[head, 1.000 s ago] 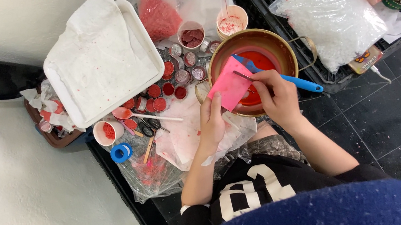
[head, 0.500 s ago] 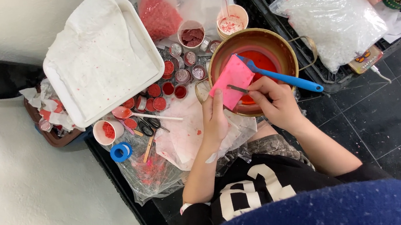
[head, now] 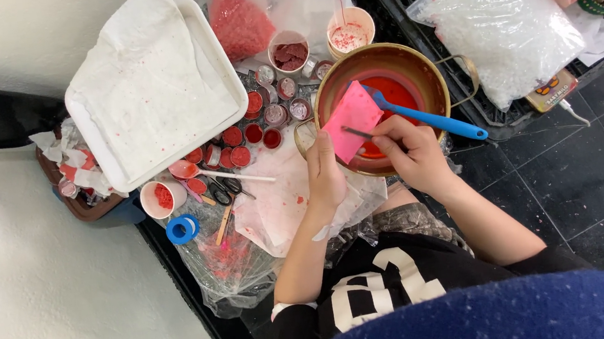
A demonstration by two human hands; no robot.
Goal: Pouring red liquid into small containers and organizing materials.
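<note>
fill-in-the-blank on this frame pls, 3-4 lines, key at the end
1. The left hand holds a flat ____ block over the metal bowl.
2. The right hand works a thin tool against the block's ____ edge.
3. The spatula resting in the bowl is ____ in colour.
4. The liquid in the bowl is ____.

Missing words: pink; lower; blue; red

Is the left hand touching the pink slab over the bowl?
Touching. The head view shows the left hand with its fingers on the lower edge of the pink slab, holding it tilted over the metal bowl.
</note>
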